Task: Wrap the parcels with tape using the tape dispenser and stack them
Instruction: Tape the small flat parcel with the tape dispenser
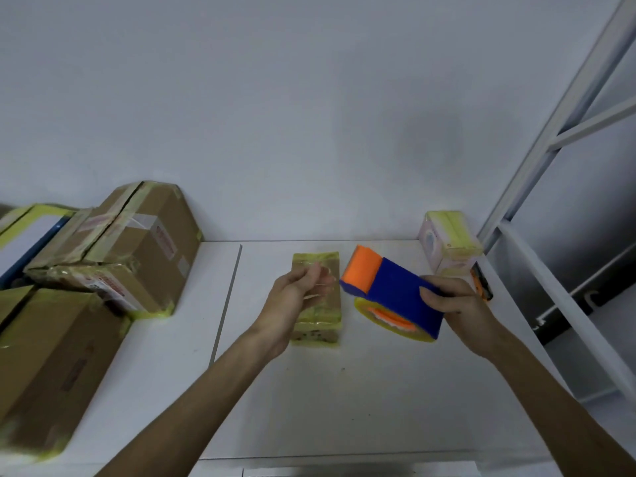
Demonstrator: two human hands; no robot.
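Note:
A small brown parcel wrapped in yellowish tape lies flat on the white table, near its middle. My left hand hovers over the parcel's left side with fingers loosely curled; I cannot tell whether it touches the parcel or pinches tape. My right hand grips the blue and orange tape dispenser, held tilted just right of the parcel, its orange end pointing toward the parcel's top. A yellow tape roll shows under the dispenser.
Several taped cardboard boxes are piled at the left, one large box nearest me. A small pale taped box stands at the back right by an orange tool. A white metal frame rises on the right.

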